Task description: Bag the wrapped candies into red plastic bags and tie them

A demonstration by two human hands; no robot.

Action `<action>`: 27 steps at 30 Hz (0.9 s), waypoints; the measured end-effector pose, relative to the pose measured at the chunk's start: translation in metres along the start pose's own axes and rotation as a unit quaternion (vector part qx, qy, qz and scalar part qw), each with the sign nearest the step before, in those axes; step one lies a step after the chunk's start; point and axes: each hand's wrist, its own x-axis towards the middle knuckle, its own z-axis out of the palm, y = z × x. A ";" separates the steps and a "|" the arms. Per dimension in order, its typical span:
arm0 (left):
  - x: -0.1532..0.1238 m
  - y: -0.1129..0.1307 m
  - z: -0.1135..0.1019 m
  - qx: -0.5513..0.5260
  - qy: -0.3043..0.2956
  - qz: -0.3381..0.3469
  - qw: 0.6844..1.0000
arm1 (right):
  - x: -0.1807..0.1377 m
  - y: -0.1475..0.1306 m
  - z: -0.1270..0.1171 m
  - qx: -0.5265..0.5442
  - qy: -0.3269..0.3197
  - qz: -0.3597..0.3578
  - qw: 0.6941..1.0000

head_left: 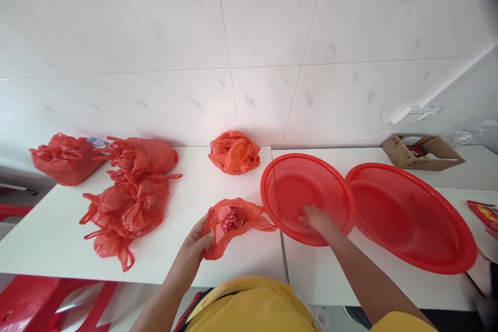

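Note:
My left hand (200, 238) grips the rim of a thin red plastic bag (220, 246), thumb on the near side. Inside the bag's mouth shows a small bundle of red packets with white dots (232, 219), beside something pink. My right hand (316, 217) reaches down into a round red plastic basket (288, 194) with mesh sides. Its fingers are drawn together near the basket floor, at a tiny pale item (302, 219) too small to name. A larger red basket (412, 218) stands against it on the right.
Several tied red bags (136, 197) are heaped on the white table's left side. A crumpled pile of red bags (234, 153) lies by the wall. At the right are an open cardboard box (424, 153) and a red packet (484, 215). Red stools (35, 301) stand below left.

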 end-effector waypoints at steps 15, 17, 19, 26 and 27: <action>0.002 0.002 -0.005 -0.013 0.022 0.009 1.000 | -0.052 -0.127 0.004 0.236 -0.089 -0.278 0.927; 0.001 0.003 -0.005 -0.017 0.022 0.005 1.000 | -0.060 -0.146 0.009 0.250 -0.115 -0.288 0.917; -0.001 0.005 -0.005 -0.016 0.022 0.008 1.000 | -0.062 -0.155 0.015 0.238 -0.115 -0.280 0.923; -0.010 0.010 -0.015 -0.035 0.039 0.027 0.998 | -0.073 -0.131 0.053 0.137 -0.095 -0.276 0.946; -0.010 0.011 -0.018 -0.039 0.038 0.028 0.998 | -0.077 -0.125 0.061 0.107 -0.092 -0.276 0.951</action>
